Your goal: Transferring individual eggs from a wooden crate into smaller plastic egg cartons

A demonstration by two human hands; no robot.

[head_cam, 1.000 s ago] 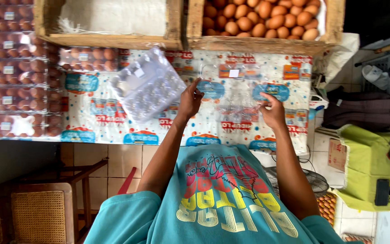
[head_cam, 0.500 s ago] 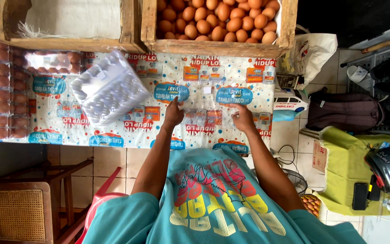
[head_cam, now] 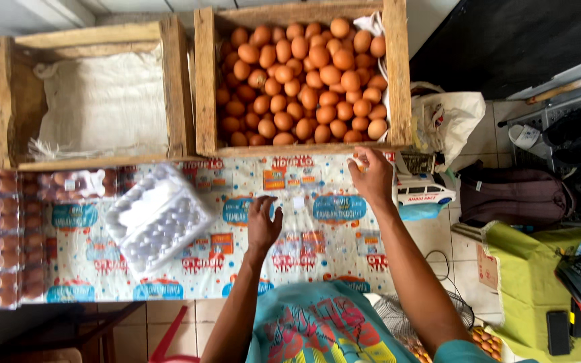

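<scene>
Two bare hands work over the desk (head_cam: pixel 169 282) with its printed plastic cover. The right hand (head_cam: pixel 373 176), fingers curled around something small I cannot identify, sits at the wooden crate of brown eggs (head_cam: pixel 302 81). The left hand (head_cam: pixel 263 222) rests flat, fingers loose, near the clear plastic egg tray (head_cam: pixel 158 218).

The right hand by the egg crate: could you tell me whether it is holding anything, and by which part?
It cannot be told: the right hand is at the front edge of the full egg crate, fingers curled; any egg is hidden.
</scene>
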